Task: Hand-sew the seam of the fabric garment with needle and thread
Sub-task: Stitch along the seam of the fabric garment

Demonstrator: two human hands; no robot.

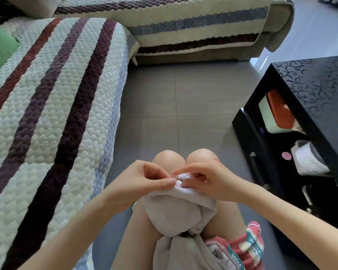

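Note:
A pale grey garment lies draped over my lap and thighs. Its upper edge is bunched between both hands just below my knees. My left hand pinches that edge between thumb and curled fingers. My right hand pinches a thin needle with red thread at the seam, index finger stretched toward the left hand. A strand of red thread also runs over the back of my right hand. The needle's tip is hidden in the fabric.
A striped quilted sofa cover fills the left, and another sofa section lies ahead. A black cabinet with open shelves holding boxes stands at the right. Grey tiled floor lies between them. Red patterned cloth sits by my right thigh.

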